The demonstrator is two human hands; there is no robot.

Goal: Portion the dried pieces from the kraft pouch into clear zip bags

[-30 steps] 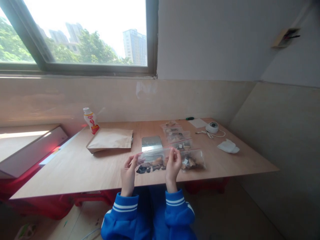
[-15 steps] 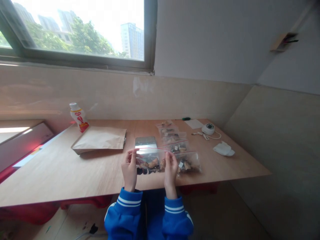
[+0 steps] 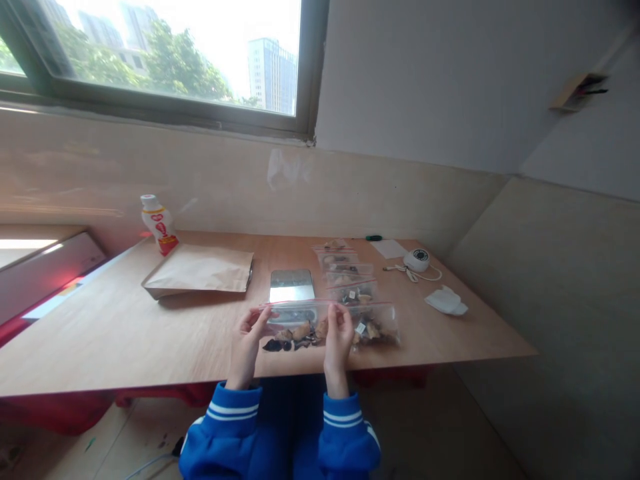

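Note:
A clear zip bag (image 3: 295, 327) with a red seal line is stretched between my hands near the table's front edge. Brown and black dried pieces lie in its lower part. My left hand (image 3: 250, 337) pinches the bag's top left end. Its top right end is between the thumb and fingers of my right hand (image 3: 339, 333). Just behind the bag lies a flat silver scale-like device (image 3: 291, 285), its lower part seen through the plastic. Right beside my right hand sits another filled zip bag (image 3: 377, 325) with a small white packet inside.
Several more filled zip bags (image 3: 353, 292) run in a row toward the wall. A brown paper bag (image 3: 203, 268) and a white-red bottle (image 3: 160, 225) stand left. Right are a white camera (image 3: 417, 259) with cable, crumpled tissue (image 3: 447, 301), paper (image 3: 389, 249) and a green-handled tool (image 3: 373, 238).
My left hand has slid left along the bag's top edge, and the seal strip now shows farther to the left. My right hand keeps its pinch at the right end. The view has shifted slightly.

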